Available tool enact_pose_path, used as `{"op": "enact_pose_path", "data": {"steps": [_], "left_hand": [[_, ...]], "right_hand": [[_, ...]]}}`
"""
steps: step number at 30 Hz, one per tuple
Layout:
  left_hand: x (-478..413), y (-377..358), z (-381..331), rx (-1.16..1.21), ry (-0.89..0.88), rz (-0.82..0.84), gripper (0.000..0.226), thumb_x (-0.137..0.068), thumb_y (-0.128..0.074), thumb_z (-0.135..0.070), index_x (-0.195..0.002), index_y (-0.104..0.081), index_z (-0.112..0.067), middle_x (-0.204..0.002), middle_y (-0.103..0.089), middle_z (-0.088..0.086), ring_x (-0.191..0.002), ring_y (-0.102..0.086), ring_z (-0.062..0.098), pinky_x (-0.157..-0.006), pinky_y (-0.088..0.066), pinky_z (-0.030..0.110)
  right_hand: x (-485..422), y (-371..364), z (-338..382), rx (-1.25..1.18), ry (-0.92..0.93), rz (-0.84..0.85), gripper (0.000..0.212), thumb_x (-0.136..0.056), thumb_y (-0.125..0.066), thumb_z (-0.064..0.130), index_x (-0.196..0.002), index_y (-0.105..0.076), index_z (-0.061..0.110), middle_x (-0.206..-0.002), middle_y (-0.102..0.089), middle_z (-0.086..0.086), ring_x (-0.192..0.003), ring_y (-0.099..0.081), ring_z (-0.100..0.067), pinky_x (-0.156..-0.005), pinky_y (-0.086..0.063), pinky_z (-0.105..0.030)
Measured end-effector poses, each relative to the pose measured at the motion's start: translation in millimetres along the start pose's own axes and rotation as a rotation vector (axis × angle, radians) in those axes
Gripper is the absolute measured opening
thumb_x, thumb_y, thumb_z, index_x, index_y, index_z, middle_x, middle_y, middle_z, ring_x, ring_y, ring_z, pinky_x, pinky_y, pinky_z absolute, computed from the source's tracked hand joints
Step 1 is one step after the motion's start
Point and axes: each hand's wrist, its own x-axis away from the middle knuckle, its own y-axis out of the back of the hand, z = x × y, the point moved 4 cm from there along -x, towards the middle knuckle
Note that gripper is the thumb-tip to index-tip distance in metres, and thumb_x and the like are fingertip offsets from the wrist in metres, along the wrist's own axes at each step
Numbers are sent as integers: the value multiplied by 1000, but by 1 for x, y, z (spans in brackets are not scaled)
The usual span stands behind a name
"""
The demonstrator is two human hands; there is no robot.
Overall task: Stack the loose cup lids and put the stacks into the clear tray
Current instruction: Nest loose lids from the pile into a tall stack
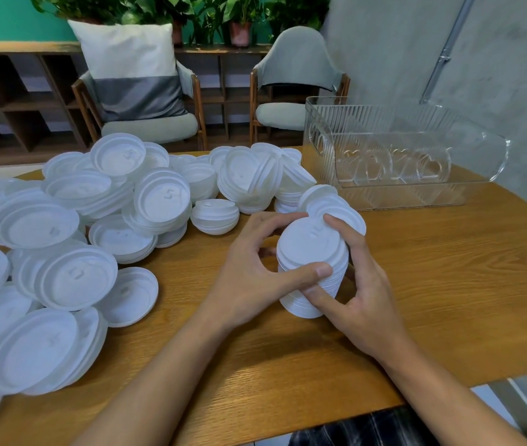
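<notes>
Wooden round table (pixel 448 284) fills the lower view; behind it stand two grey upholstered chairs (pixel 297 88), one carrying a white-and-grey cushion (pixel 133 69), low dark shelving (pixel 14 101) and potted plants (pixel 239 17) against a green wall. Loose white cup lids (pixel 72 233) lie heaped over the table's left half, many already nested in short tilted piles. Stack of lids (pixel 310 249) stands on the table near centre, leaning slightly. Left hand (pixel 249 275) grips it from the left, thumb laid across the front rim and fingers curled over the top edge. Right hand (pixel 361 284) holds the right side, fingers curled around, thumb low against the base. Clear tray (pixel 487 156), ribbed with heart cut-outs, sits at far right, apart from the stack; no lids seen inside.
</notes>
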Motion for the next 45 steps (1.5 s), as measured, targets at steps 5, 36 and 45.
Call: {"op": "enact_pose_path", "data": {"steps": [5, 36, 45], "left_hand": [[0, 3, 0, 162, 24, 109, 62, -85, -76, -14, -145, -60, -21, -142, -66, -8, -137, -57, 12, -116, -45, 39], [7, -7, 23, -49, -84, -12, 72, -100, -33, -76, -146, -56, -27, -133, -68, -10, -127, -63, 17, -103, -52, 41], [-1, -17, 32, -603, -357, -58, 37, -98, -68, -10, -134, -66, -18, -132, -62, -6, -124, -60, 10, -101, -51, 32]], "right_hand": [[0, -1, 2, -16, 2, -10, 78, -85, -77, 48, -152, -40, 39, -148, -52, 17, -138, -54, -15, -109, -50, -42], [5, 16, -3, 54, -42, 17, 78, -77, -86, 45, -143, -45, 38, -139, -55, 19, -134, -54, -14, -105, -47, -28], [14, 53, -12, 90, -85, -33, 77, -78, -84, 44, -143, -43, 38, -140, -54, 21, -133, -52, -7, -104, -51, -37]]}}
